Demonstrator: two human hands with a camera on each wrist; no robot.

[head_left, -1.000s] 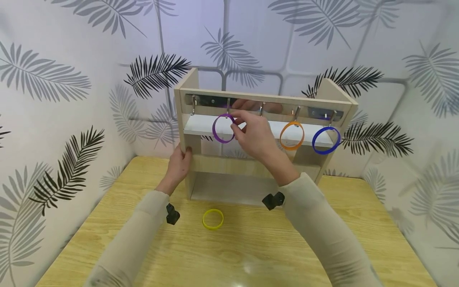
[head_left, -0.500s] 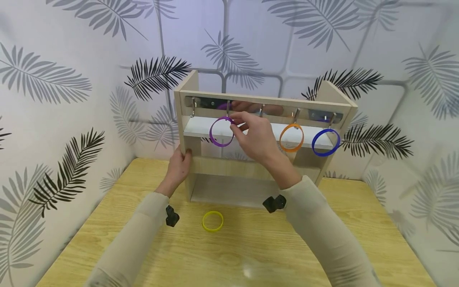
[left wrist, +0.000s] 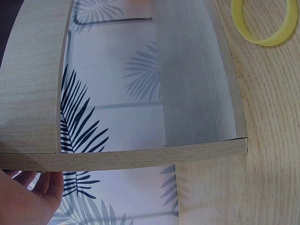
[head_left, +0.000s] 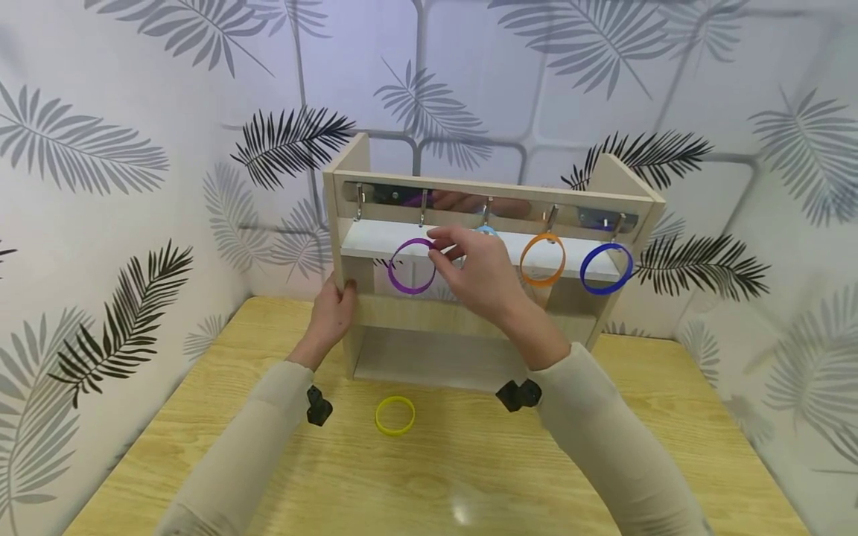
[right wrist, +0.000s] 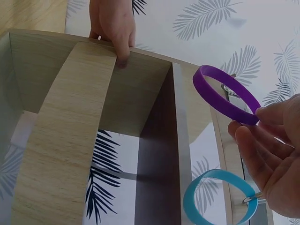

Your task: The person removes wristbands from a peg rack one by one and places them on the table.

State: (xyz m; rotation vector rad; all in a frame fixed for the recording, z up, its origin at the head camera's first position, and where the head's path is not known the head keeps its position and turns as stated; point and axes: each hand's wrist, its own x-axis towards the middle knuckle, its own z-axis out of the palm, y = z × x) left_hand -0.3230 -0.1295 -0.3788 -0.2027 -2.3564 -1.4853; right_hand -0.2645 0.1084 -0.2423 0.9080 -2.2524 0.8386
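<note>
My right hand [head_left: 481,269] pinches a purple wristband [right wrist: 219,102] at its edge between thumb and fingertips. In the head view the band hangs just below the second hook [head_left: 423,208] from the left, apart from its tip. The right wrist view shows this hook behind the ring. My left hand [head_left: 331,313] holds the left side panel [left wrist: 122,160] of a small wooden shelf unit [head_left: 462,313], its thumb on the inner face. Behind my right hand, a light blue wristband [right wrist: 190,201] hangs on the middle hook, mostly hidden in the head view.
An orange wristband [head_left: 541,283] and a dark blue wristband [head_left: 603,289] hang on the two right hooks. The leftmost hook [head_left: 358,202] carries nothing. A yellow wristband [head_left: 395,432] lies on the wooden table [head_left: 429,484] before the unit. Leaf-patterned wall covering stands behind.
My right hand has drawn the purple wristband down and slightly left, from the second hook's tip to below it. The light blue band now shows a little. The left hand keeps its hold.
</note>
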